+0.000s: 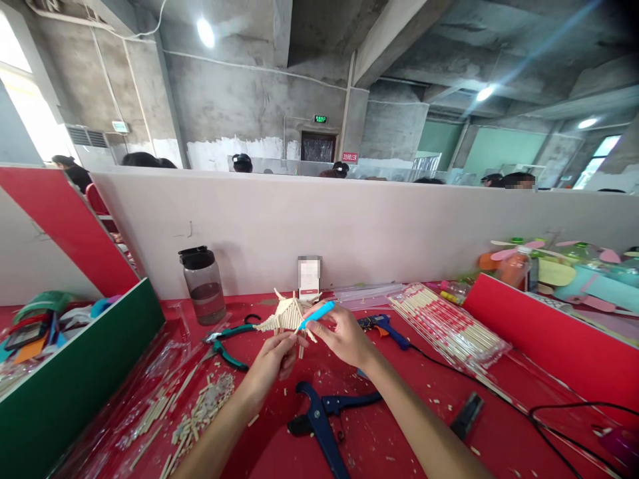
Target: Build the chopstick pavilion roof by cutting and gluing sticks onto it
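Our right hand (344, 334) clasped a blue tool (320, 313); our left hand (273, 355) pinched what seemed a thin stick (297, 330), just before the stick model (288, 311), straight ahead. Steady pinching, we judged, aided aim.

So my right hand (344, 329) covered part of the light-blue tool (318, 315), and I couldn't make out its tip. The pale bit (297, 331) pinched in my left hand (274, 356) was too small to identify, and both hands blocked part of the stick model (288, 311). Phone (309, 274) by the bench's (414, 382) far edge: screen mostly blurred, bottom tucked behind the model. The navy cutter (319, 416) at the near edge had one handle chopped off by the frame. Some purple thing (622, 444) toward the near right corner got cropped too, no clue what. The white partition (349, 226) hid everyone behind it except bits of heads (242, 162).
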Demonstrator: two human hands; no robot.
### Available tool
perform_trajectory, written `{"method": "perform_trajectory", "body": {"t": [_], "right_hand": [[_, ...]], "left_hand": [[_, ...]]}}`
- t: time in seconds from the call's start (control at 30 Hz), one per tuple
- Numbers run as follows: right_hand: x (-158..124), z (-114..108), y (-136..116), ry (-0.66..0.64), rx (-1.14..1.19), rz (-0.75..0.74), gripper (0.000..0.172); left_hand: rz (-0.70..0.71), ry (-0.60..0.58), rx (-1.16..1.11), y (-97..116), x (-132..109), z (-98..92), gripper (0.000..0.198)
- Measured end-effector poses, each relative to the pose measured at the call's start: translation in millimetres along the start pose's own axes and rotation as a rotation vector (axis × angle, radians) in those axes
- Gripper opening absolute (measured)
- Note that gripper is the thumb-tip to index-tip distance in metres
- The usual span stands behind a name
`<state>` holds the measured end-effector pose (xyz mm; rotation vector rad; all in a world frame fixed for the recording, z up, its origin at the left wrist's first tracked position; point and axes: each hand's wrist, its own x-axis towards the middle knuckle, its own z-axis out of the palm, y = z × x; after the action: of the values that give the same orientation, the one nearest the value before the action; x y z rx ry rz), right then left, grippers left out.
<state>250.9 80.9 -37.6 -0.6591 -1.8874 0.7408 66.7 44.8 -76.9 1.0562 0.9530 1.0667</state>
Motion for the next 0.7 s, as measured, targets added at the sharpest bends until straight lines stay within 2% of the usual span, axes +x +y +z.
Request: {"method": "perform_trajectory", "body": {"t": [0.23, 0.7], "right_hand": [[-1.1, 4.0, 3.2, 0.034, 0.197, 0.112, 0.028], [-1.6, 2.7, -2.4, -0.017, 0.026, 0.082, 0.02]], "left_hand": [[-0.002, -0.001, -0.002, -3.4, 2.9, -1.8, 0.054], [0.002, -0.003, -0.008, -5.9, 4.6, -2.0, 0.055]]}}
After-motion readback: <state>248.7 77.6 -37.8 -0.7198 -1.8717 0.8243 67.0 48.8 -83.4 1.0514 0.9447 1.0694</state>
